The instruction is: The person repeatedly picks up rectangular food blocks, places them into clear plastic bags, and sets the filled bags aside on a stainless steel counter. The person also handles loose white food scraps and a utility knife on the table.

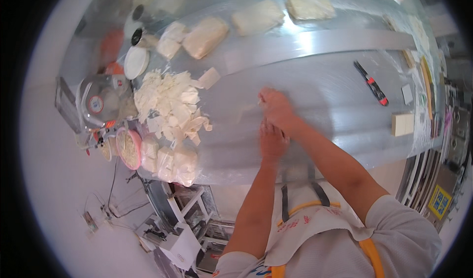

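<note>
My right hand (275,106) is curled low over the grey metal tabletop (236,145). A sliver of something pale shows at its fingertips, too small and blurred to name. Just below it, nearer my body, my left hand (272,143) rests on the table with its fingers towards the right wrist. Whether anything lies under either palm is hidden. A faint whitish smear (244,111) marks the metal left of my hands. Farther left lies a loose heap of thin cream-white dough sheets and scraps (170,102), with a single square piece (209,78) at its upper right edge.
Plastic-wrapped pale blocks (205,37) line the back, and bagged stacks (184,165) sit at the front left. A pink-rimmed basin (129,148) and a metal machine (101,102) stand left. Right lie a black-and-red knife-like tool (371,84) and a cream block (402,124).
</note>
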`<state>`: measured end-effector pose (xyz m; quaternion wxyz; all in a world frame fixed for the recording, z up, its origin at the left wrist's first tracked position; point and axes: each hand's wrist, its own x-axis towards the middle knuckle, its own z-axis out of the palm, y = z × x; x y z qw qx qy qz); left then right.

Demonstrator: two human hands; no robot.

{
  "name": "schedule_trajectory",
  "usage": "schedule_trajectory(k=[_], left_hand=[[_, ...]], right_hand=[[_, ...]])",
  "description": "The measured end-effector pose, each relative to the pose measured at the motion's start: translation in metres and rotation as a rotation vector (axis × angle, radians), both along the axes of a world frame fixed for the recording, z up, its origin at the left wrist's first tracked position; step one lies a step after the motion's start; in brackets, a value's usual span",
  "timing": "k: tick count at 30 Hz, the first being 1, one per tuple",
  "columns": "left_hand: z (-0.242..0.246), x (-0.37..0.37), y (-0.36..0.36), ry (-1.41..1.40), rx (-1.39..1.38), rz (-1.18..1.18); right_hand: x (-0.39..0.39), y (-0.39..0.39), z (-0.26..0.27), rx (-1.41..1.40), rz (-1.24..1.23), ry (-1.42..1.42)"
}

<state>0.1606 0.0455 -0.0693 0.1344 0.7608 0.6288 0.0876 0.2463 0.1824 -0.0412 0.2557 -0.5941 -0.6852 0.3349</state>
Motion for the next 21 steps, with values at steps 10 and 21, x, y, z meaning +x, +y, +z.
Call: schedule_trajectory(k=[10, 21], left_hand=[[0.018, 0.016, 0.027, -0.163, 0.196, 0.03], [0.016, 0.027, 0.034, -0.402, 0.168, 0.022]], right_hand=[[-0.183, 0.009, -0.013, -0.02, 0.21, 0.556], [0.177, -0.066, 0.105, -0.199, -0.611, 0.073]])
